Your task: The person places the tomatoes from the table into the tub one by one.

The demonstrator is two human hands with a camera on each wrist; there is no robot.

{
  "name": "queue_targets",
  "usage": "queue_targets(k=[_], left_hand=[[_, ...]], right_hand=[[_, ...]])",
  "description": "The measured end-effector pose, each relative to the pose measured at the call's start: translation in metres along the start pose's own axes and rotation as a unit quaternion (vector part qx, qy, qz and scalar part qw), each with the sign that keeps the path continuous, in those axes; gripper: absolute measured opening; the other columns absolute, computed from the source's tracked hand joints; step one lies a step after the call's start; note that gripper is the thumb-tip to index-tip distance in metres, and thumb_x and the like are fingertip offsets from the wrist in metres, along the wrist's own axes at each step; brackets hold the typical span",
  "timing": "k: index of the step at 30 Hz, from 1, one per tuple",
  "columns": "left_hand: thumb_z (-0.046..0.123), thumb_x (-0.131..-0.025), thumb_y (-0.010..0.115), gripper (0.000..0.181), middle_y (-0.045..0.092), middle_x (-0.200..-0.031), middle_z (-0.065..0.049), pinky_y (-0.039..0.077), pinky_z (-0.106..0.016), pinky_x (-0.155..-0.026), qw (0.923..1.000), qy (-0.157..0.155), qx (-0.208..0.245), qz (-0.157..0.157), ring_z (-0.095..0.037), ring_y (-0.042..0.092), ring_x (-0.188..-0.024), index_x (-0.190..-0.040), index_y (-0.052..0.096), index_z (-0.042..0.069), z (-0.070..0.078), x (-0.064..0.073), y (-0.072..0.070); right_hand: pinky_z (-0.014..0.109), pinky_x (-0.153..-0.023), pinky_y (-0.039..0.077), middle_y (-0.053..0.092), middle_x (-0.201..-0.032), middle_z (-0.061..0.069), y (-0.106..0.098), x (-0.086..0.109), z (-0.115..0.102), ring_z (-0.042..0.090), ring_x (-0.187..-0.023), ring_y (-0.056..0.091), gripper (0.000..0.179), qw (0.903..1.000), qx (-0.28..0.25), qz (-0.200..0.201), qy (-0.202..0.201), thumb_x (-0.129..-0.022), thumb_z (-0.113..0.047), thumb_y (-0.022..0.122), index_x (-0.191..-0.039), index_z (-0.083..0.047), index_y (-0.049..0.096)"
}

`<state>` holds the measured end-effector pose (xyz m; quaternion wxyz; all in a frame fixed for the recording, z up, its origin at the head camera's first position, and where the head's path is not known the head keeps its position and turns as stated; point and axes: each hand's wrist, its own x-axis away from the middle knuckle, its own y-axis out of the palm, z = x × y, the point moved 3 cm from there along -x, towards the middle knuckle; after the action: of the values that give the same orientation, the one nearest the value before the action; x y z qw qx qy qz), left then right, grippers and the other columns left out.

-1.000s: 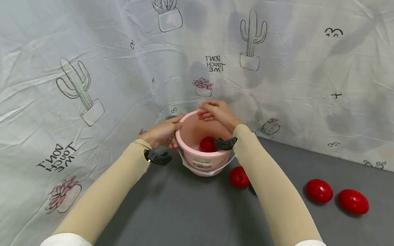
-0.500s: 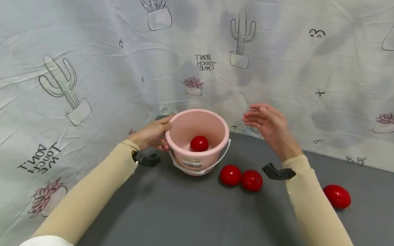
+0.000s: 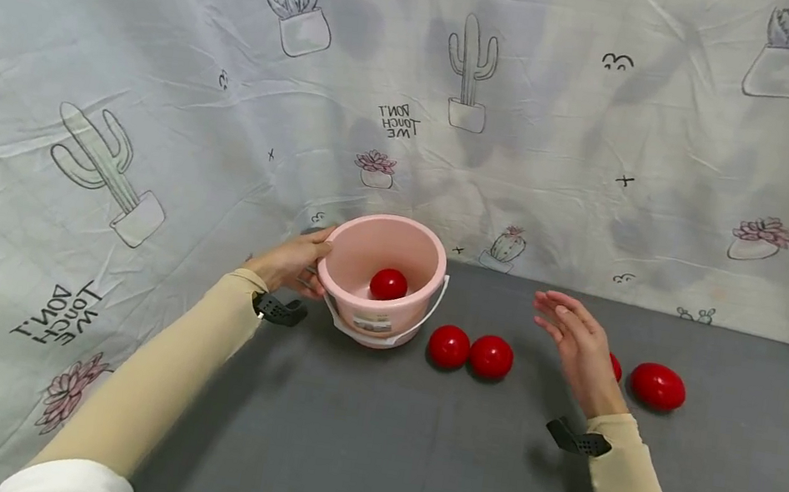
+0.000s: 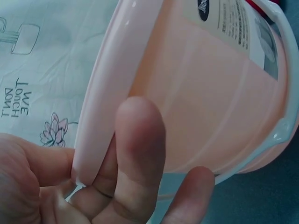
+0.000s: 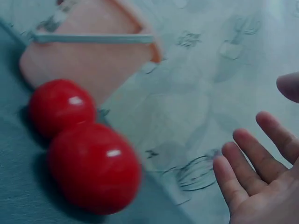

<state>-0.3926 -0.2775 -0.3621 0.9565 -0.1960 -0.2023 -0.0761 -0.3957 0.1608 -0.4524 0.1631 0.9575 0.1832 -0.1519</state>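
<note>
My left hand (image 3: 293, 263) grips the rim of a pink bucket (image 3: 384, 316) at its left side. In the left wrist view the thumb and fingers (image 4: 140, 140) pinch the rim from both sides. The bucket stands upright with its white handle (image 3: 392, 342) hanging down in front. Inside lies one shiny red ball (image 3: 389, 285). Two more, a left red ball (image 3: 448, 347) and a right red ball (image 3: 491, 357), rest side by side to the right of the bucket. My right hand (image 3: 580, 348) hovers over the table with loosely straight fingers, holding nothing.
Beyond the right hand lies an egg-shaped red ball (image 3: 658, 386), with another red ball (image 3: 615, 367) mostly hidden behind the hand. The dark grey table (image 3: 410, 458) meets a white patterned curtain (image 3: 554, 134) at the back and left.
My right hand has come out from over the bucket and swept right, then lowered beside the far red balls. My left hand keeps its grip on the rim. The whole view shifts slightly.
</note>
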Motion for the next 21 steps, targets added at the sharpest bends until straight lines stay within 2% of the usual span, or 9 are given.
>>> queue_targets(k=[5, 9, 11, 14, 17, 21], left_hand=[[0.032, -0.112, 0.031, 0.056, 0.057, -0.086, -0.008, 0.061, -0.039, -0.073, 0.9999, -0.009, 0.000, 0.010, -0.013, 0.064, -0.055, -0.163, 0.008, 0.040, -0.004, 0.001, 0.001], [0.032, -0.112, 0.031, 0.056, 0.058, -0.082, -0.007, 0.061, -0.036, -0.068, 0.9999, 0.002, -0.001, 0.015, -0.013, 0.065, -0.055, -0.163, 0.010, 0.040, -0.004, 0.000, 0.003], [0.032, -0.112, 0.031, 0.056, 0.058, -0.079, -0.007, 0.061, -0.035, -0.067, 0.9998, 0.007, -0.006, 0.018, -0.012, 0.064, -0.054, -0.163, 0.009, 0.039, -0.003, 0.000, 0.003], [0.032, -0.112, 0.032, 0.056, 0.058, -0.078, -0.006, 0.061, -0.036, -0.068, 0.9995, 0.005, -0.013, 0.027, -0.011, 0.064, -0.052, -0.163, 0.010, 0.039, -0.002, 0.000, 0.003], [0.033, -0.112, 0.032, 0.056, 0.059, -0.078, -0.005, 0.061, -0.038, -0.070, 0.9993, 0.002, -0.017, 0.032, -0.011, 0.064, -0.052, -0.163, 0.010, 0.040, 0.000, 0.001, 0.004], [0.034, -0.112, 0.031, 0.056, 0.061, -0.075, -0.005, 0.061, -0.036, -0.067, 0.9993, 0.006, -0.016, 0.034, -0.011, 0.065, -0.051, -0.163, 0.010, 0.041, 0.001, 0.000, 0.004]], right_hand=[[0.023, -0.109, 0.045, 0.056, -0.145, 0.005, 0.007, 0.003, 0.033, 0.008, -0.133, 0.054, 0.039, 0.9992, 0.030, -0.007, 0.024, -0.110, -0.020, 0.045, -0.146, -0.006, 0.049], [0.024, -0.108, 0.046, 0.062, -0.140, 0.002, 0.010, 0.004, 0.053, 0.008, -0.130, 0.057, 0.041, 0.9988, 0.034, -0.001, 0.035, -0.109, -0.019, 0.047, -0.144, 0.001, 0.049], [0.022, -0.105, 0.047, 0.063, -0.137, 0.001, 0.011, 0.004, 0.060, 0.006, -0.127, 0.058, 0.044, 0.9976, 0.054, 0.005, 0.044, -0.108, -0.021, 0.050, -0.144, 0.004, 0.048], [0.017, -0.102, 0.046, 0.061, -0.140, 0.008, 0.012, 0.006, 0.069, 0.003, -0.126, 0.058, 0.048, 0.9924, 0.107, 0.005, 0.060, -0.106, -0.024, 0.053, -0.144, 0.004, 0.048], [0.013, -0.100, 0.045, 0.056, -0.145, 0.017, 0.012, 0.007, 0.072, 0.009, -0.129, 0.056, 0.046, 0.9843, 0.161, 0.002, 0.073, -0.105, -0.028, 0.055, -0.144, -0.003, 0.052], [0.011, -0.100, 0.043, 0.051, -0.148, 0.022, 0.013, 0.007, 0.071, 0.009, -0.130, 0.054, 0.045, 0.9769, 0.197, -0.015, 0.082, -0.104, -0.028, 0.057, -0.144, -0.008, 0.053]])
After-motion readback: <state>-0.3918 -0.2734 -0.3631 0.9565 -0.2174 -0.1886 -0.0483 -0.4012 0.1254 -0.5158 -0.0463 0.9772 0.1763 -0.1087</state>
